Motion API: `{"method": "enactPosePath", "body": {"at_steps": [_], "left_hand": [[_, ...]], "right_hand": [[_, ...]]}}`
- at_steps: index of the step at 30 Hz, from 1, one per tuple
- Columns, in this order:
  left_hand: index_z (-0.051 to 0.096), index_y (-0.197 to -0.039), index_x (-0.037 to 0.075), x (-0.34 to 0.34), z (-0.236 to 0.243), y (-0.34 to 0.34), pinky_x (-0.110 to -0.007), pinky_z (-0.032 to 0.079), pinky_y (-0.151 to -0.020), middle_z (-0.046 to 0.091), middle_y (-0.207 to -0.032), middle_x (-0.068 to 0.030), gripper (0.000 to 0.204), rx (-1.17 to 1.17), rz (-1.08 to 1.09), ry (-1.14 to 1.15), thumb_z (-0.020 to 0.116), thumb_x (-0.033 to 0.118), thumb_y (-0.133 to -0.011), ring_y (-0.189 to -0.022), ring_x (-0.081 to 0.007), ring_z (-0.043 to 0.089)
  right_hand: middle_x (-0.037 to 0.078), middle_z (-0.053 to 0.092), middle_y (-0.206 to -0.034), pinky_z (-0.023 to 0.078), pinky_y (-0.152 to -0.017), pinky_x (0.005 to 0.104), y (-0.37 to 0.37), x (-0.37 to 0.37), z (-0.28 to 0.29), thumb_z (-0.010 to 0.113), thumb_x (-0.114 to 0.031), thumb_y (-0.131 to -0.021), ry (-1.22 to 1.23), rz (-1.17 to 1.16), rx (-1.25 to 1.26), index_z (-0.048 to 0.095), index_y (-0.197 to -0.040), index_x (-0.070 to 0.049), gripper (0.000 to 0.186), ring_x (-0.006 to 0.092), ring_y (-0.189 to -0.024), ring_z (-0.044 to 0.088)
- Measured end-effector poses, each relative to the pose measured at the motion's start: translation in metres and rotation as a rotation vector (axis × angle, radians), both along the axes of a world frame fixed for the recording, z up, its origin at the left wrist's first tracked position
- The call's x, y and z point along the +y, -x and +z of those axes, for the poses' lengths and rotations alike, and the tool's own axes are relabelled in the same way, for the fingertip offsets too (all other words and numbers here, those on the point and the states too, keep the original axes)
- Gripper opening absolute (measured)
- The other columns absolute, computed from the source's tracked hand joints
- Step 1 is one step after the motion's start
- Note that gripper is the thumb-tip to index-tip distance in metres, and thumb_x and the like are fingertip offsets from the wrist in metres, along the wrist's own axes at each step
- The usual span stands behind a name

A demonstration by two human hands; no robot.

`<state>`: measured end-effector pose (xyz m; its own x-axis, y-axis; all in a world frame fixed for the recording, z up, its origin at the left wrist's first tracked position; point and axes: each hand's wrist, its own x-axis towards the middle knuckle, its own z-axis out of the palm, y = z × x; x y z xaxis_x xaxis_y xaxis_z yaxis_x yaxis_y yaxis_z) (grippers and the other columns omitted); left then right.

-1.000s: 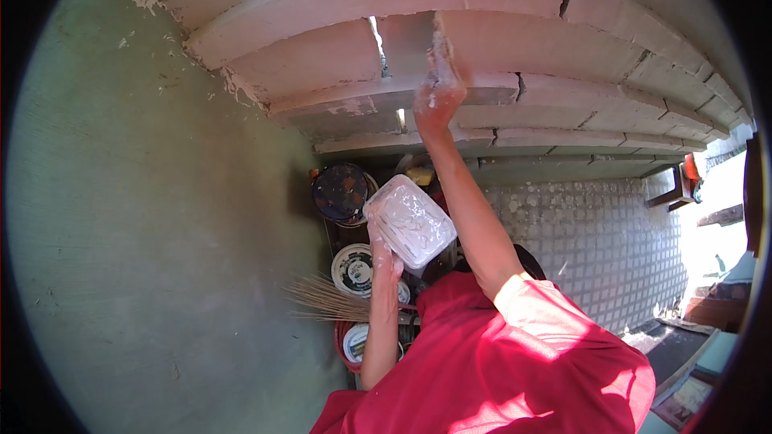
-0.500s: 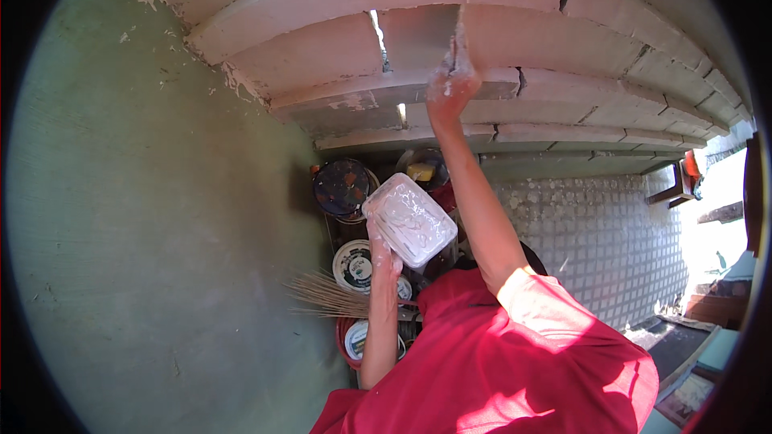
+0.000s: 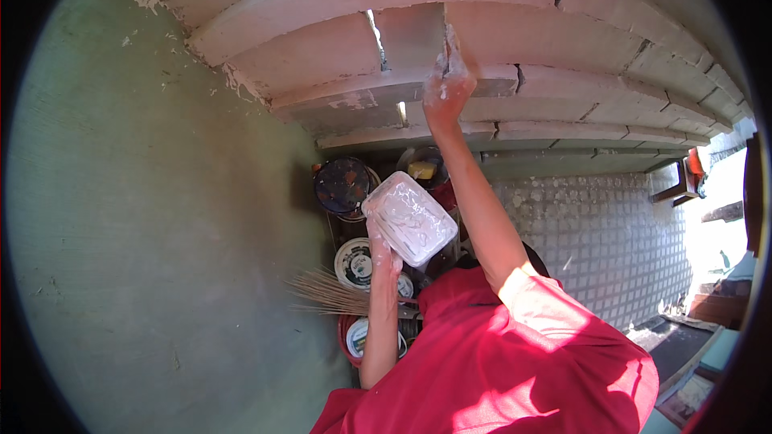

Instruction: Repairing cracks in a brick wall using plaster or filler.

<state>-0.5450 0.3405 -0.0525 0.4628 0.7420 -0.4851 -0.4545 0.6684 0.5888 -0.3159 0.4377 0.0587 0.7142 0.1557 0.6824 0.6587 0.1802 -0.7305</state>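
My left hand is closed around the side of a white rectangular plastic tub, tilted, its inside smeared with white paste. My raised right hand, spattered with the same paste, grips a thin putty knife seen nearly edge-on. Its tip points up at a pale panel between two ledges of the slatted structure overhead, and it appears to touch the surface. A grey patch lies left of the blade, beside a bright narrow gap. The knife's handle is hidden in my fist.
A green wall rises close on the left. Below the tub stand a dark-lidded bucket, a paint-stained white lid, a twig broom and a container holding a yellow block. Patterned tiles cover the floor to the right.
My right hand and the putty knife have shifted slightly left across the panel, and the grey patch's right edge has moved with them. The tub in my left hand stays nearly still.
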Motion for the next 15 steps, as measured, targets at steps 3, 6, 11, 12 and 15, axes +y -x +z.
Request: {"method": "enactPosePath", "body": {"at_steps": [3, 6, 11, 12, 15], "left_hand": [[0.04, -0.137, 0.008, -0.002, 0.008, -0.008, -0.041, 0.046, -0.099, 0.05, -0.134, -0.0115, 0.057, 0.0, -0.002, 0.036, 0.039, 0.047, -0.097, -0.118, -0.0269, 0.053], [0.04, -0.137, 0.007, -0.007, 0.011, -0.014, -0.04, 0.046, -0.099, 0.05, -0.134, -0.0114, 0.057, -0.002, -0.01, -0.004, 0.04, 0.048, -0.096, -0.117, -0.0263, 0.054], [0.04, -0.137, 0.007, -0.009, 0.007, -0.013, -0.039, 0.046, -0.099, 0.05, -0.134, -0.0113, 0.06, -0.034, -0.036, -0.012, 0.04, 0.049, -0.096, -0.117, -0.026, 0.054], [0.04, -0.137, 0.006, -0.01, 0.006, -0.012, -0.04, 0.046, -0.099, 0.05, -0.134, -0.0113, 0.06, -0.02, -0.03, -0.016, 0.04, 0.05, -0.096, -0.118, -0.0261, 0.054], [0.038, -0.138, 0.006, -0.013, 0.0, -0.007, -0.04, 0.045, -0.099, 0.05, -0.134, -0.011, 0.063, 0.006, -0.006, -0.009, 0.037, 0.052, -0.096, -0.119, -0.0261, 0.053]], "right_hand": [[0.02, 0.067, -0.104, 0.052, -0.076, 0.0337, -0.011, 0.013, -0.009, 0.046, 0.005, -0.076, -0.099, -0.138, -0.172, 0.054, -0.128, 0.002, 0.052, 0.0281, -0.086, 0.068], [0.02, 0.067, -0.103, 0.052, -0.074, 0.0342, 0.008, 0.024, -0.006, 0.048, 0.004, -0.074, 0.033, -0.094, -0.351, 0.055, -0.126, 0.003, 0.053, 0.0303, -0.087, 0.067], [0.02, 0.067, -0.102, 0.052, -0.074, 0.0357, 0.013, 0.01, -0.01, 0.046, 0.006, -0.072, 0.109, 0.178, -0.361, 0.057, -0.124, 0.001, 0.053, 0.0343, -0.087, 0.066], [0.02, 0.067, -0.102, 0.052, -0.074, 0.0357, 0.009, 0.006, -0.012, 0.046, 0.006, -0.072, 0.108, 0.178, -0.359, 0.057, -0.124, 0.001, 0.053, 0.0343, -0.087, 0.066], [0.022, 0.065, -0.107, 0.052, -0.075, 0.0358, -0.002, -0.012, 0.0, 0.044, 0.005, -0.075, 0.011, 0.087, -0.057, 0.057, -0.124, 0.001, 0.051, 0.0349, -0.088, 0.066]]}}
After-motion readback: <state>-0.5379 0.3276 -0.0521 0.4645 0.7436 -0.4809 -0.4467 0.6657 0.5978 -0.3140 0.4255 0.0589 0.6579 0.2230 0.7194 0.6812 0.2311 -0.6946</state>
